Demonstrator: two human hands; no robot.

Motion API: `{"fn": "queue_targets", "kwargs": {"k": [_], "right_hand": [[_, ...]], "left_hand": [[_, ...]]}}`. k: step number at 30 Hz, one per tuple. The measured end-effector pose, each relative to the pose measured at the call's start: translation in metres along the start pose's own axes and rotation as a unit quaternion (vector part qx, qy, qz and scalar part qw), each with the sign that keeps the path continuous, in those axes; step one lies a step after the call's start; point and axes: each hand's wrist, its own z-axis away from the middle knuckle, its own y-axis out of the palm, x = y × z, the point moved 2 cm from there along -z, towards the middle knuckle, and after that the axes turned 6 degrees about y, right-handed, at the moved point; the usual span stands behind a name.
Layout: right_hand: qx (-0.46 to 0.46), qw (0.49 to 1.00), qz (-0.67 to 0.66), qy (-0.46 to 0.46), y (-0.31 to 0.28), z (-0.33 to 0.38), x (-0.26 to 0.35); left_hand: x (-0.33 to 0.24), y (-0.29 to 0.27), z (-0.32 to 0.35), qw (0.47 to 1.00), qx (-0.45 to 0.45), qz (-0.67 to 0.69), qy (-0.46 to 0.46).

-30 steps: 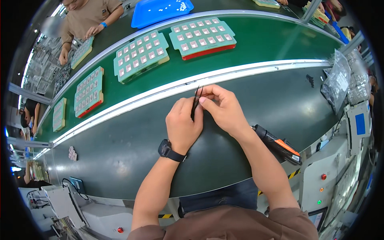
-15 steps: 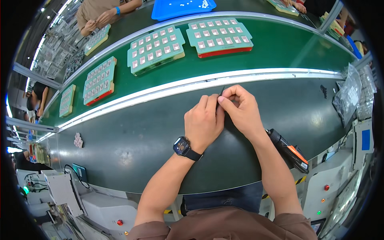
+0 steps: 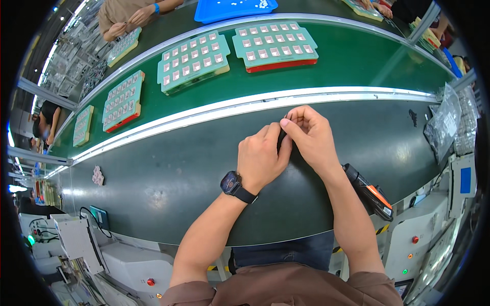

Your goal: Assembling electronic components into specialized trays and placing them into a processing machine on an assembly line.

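My left hand and my right hand are pressed together over the dark green work surface, thumbs and fingertips meeting in the middle. Between them I pinch a small dark item, so thin and so covered by my fingers that I cannot tell what it is; both hands are closed on it, the right from above, the left from below and behind. A black wristwatch sits on my left wrist.

Just beyond my fingertips runs a pale rail that borders the surface, and past it lies the brighter green conveyor belt. On that belt, well ahead of my hands, stand teal trays of small white parts: one with a red base straight ahead, one ahead and to the left, and another further left. A blue tray lies beyond them.

Near my right forearm, at the near edge of the surface, lies a black tool with an orange patch. Further right, well apart from my right hand, are clear plastic bags. Far to the left of my left hand a small pale pink piece rests on the surface.

Across the belt, ahead and left, another person's hands work at a teal tray
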Motion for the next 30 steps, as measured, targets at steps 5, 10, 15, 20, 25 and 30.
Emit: {"fn": "queue_targets", "kwargs": {"k": [5, 10, 15, 20, 25, 30], "right_hand": [[-0.019, 1.0, -0.013, -0.008, -0.006, -0.002, -0.002], [-0.035, 0.999, -0.038, -0.01, -0.011, -0.002, 0.001], [-0.028, 0.998, -0.054, -0.019, -0.019, -0.005, 0.0], [-0.024, 0.998, -0.057, -0.016, -0.024, -0.008, -0.003], [-0.022, 0.998, -0.062, -0.012, -0.031, -0.009, -0.005], [-0.022, 0.997, -0.077, -0.01, -0.037, -0.009, -0.003]], "left_hand": [[-0.001, 0.006, -0.002, 1.0, -0.012, -0.014, 0.011], [-0.002, 0.005, -0.005, 0.999, -0.006, -0.048, 0.021], [-0.004, 0.012, -0.009, 0.997, -0.012, -0.064, 0.032], [-0.005, 0.018, -0.01, 0.997, -0.015, -0.067, 0.035], [-0.013, 0.022, -0.014, 0.998, 0.004, -0.051, 0.027], [-0.016, 0.028, -0.016, 0.999, 0.009, -0.038, 0.019]]}}
